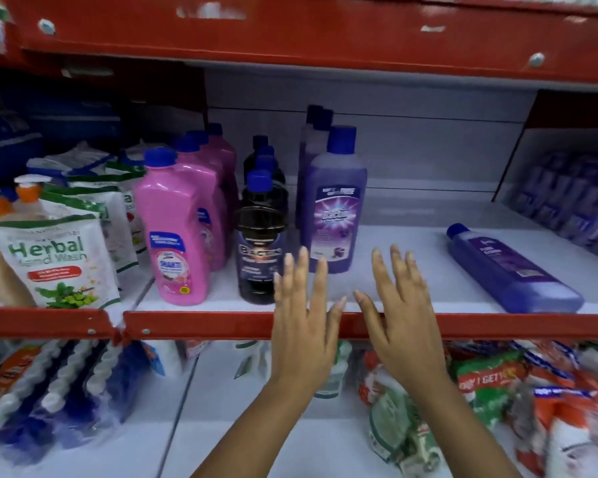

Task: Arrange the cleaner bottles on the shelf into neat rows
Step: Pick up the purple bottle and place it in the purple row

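Observation:
On the white shelf (411, 260) stand three rows of cleaner bottles running front to back: pink bottles (175, 229) on the left, black bottles (261, 236) in the middle, purple bottles (335, 208) on the right. Each has a blue cap. One blue-purple bottle (511, 270) lies on its side farther right, cap toward the back. My left hand (302, 315) is flat with fingers spread, its fingertips in front of the black and purple front bottles. My right hand (399, 305) is also spread, over the shelf's front edge. Neither hand holds anything.
Herbal hand wash pouches (54, 260) fill the shelf to the left. A red shelf lip (221, 324) runs along the front. Purple packs (567, 205) are stacked at the far right. Below lie spiral brushes (59, 395) and packets (497, 388). A red shelf (290, 36) hangs overhead.

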### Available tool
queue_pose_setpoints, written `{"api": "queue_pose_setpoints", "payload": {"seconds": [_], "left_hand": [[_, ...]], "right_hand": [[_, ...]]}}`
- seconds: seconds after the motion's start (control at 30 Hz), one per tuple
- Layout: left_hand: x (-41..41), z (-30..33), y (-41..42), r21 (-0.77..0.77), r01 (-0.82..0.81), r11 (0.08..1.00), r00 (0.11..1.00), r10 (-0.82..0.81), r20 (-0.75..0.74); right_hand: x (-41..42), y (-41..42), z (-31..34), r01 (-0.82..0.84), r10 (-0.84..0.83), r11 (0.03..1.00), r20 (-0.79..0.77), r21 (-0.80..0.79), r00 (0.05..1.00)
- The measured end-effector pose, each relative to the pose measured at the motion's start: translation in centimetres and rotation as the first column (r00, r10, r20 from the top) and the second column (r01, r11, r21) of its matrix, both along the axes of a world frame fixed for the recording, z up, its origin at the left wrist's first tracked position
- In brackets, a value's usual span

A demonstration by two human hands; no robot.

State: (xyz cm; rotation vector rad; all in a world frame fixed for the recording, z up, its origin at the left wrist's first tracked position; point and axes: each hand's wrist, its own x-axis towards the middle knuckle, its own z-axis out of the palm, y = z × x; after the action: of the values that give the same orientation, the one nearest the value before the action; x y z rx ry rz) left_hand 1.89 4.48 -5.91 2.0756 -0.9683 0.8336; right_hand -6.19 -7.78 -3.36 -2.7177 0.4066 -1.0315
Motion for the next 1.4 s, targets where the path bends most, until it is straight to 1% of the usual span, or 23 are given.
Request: {"api": "queue_pose_setpoints", "payload": {"seconds": [0.07,0.13,0.17,0.23,0.3,0.33,0.37,0.4,0.43,0.47,0.53,0.57,0.63,0.73,0.83,0.93,0.97,1.0,1.07,1.1,1.17,1.27,1.4], "left_hand": [[-1.7,0.1,-3.4,0.126,0.053,0.991,0.998,-0.057,0.026],[-3.4,0.9,-6.9,0.185,0.123,0.975,0.992,-0.121,-0.024],[-4.3,1.4,-8.7,0.181,0.172,0.968,0.984,-0.161,-0.073],[-5.8,3.2,-12.0,0.141,0.307,0.941,0.934,-0.269,-0.236],[-6.9,4.9,-15.7,0.089,0.418,0.904,0.827,-0.338,-0.450],[-7.2,5.7,-17.8,0.029,0.467,0.884,0.729,-0.367,-0.579],[-7.3,6.2,-19.7,-0.086,0.501,0.861,0.598,-0.416,-0.685],[-7.4,6.6,-21.4,-0.218,0.487,0.846,0.464,-0.462,-0.756],[-7.4,6.7,-22.8,-0.302,0.434,0.848,0.367,-0.473,-0.801],[-7.4,6.6,-24.0,-0.339,0.382,0.860,0.306,-0.464,-0.831],[-7.4,5.9,-25.9,-0.352,0.317,0.880,0.246,-0.435,-0.866],[-7.4,5.7,-26.4,-0.366,0.299,0.881,0.226,-0.439,-0.870],[-7.1,5.3,-26.9,-0.405,0.280,0.870,0.201,-0.466,-0.862],[-6.8,5.1,-26.5,-0.448,0.279,0.849,0.207,-0.509,-0.836],[-7.2,5.5,-25.1,-0.525,0.305,0.795,0.253,-0.599,-0.760],[-7.3,5.8,-23.1,-0.619,0.384,0.685,0.292,-0.726,-0.622],[-7.2,5.9,-22.2,-0.636,0.398,0.661,0.316,-0.750,-0.581],[-7.1,6.1,-21.3,-0.652,0.395,0.647,0.344,-0.763,-0.548],[-6.5,6.3,-19.2,-0.692,0.363,0.624,0.408,-0.774,-0.484],[-6.1,6.3,-18.2,-0.708,0.346,0.616,0.442,-0.772,-0.456],[-5.2,6.2,-15.8,-0.724,0.308,0.617,0.510,-0.749,-0.422],[-3.7,5.6,-11.7,-0.749,0.244,0.616,0.571,-0.716,-0.403],[-2.3,4.6,-7.0,-0.725,0.188,0.663,0.682,-0.619,-0.389]], "right_hand": [[-2.1,-3.5,0.1,0.093,-0.094,0.994,-0.013,-0.051,0.995],[-4.0,-7.2,0.7,0.183,-0.184,0.981,-0.011,-0.060,0.983],[-4.9,-9.2,1.2,0.222,-0.222,0.974,-0.013,-0.050,0.975],[-6.4,-13.0,2.4,0.285,-0.286,0.958,-0.043,-0.019,0.957],[-7.4,-16.7,3.7,0.347,-0.339,0.936,-0.119,0.052,0.933],[-7.8,-18.4,4.4,0.366,-0.345,0.924,-0.169,0.113,0.923],[-8.0,-20.1,5.0,0.381,-0.341,0.909,-0.222,0.171,0.913],[-8.2,-21.6,5.5,0.394,-0.328,0.891,-0.281,0.224,0.902],[-8.2,-22.8,5.9,0.406,-0.304,0.872,-0.346,0.274,0.887],[-8.2,-23.8,6.2,0.413,-0.268,0.850,-0.407,0.326,0.873],[-8.0,-25.2,6.3,0.391,-0.174,0.809,-0.456,0.439,0.873],[-7.9,-25.5,6.3,0.362,-0.134,0.790,-0.436,0.496,0.890],[-7.9,-26.0,5.8,0.279,-0.081,0.737,-0.330,0.616,0.941],[-8.3,-26.1,4.9,0.154,-0.060,0.604,-0.148,0.782,0.987],[-8.5,-25.5,4.3,0.048,-0.083,0.613,0.003,0.789,0.997],[-8.9,-23.3,4.6,-0.138,-0.053,0.581,0.206,0.802,0.977],[-8.9,-22.3,4.7,-0.190,-0.045,0.595,0.269,0.781,0.962],[-8.9,-21.3,4.9,-0.215,-0.035,0.637,0.307,0.740,0.951],[-8.1,-18.9,4.8,-0.254,-0.005,0.701,0.361,0.667,0.932],[-7.6,-17.8,4.7,-0.279,0.009,0.708,0.387,0.649,0.922],[-6.1,-15.4,4.3,-0.332,0.036,0.702,0.434,0.631,0.900],[-3.5,-11.6,3.8,-0.399,0.089,0.682,0.472,0.613,0.877],[-0.3,-7.2,2.9,-0.460,0.151,0.648,0.489,0.607,0.859]]}}
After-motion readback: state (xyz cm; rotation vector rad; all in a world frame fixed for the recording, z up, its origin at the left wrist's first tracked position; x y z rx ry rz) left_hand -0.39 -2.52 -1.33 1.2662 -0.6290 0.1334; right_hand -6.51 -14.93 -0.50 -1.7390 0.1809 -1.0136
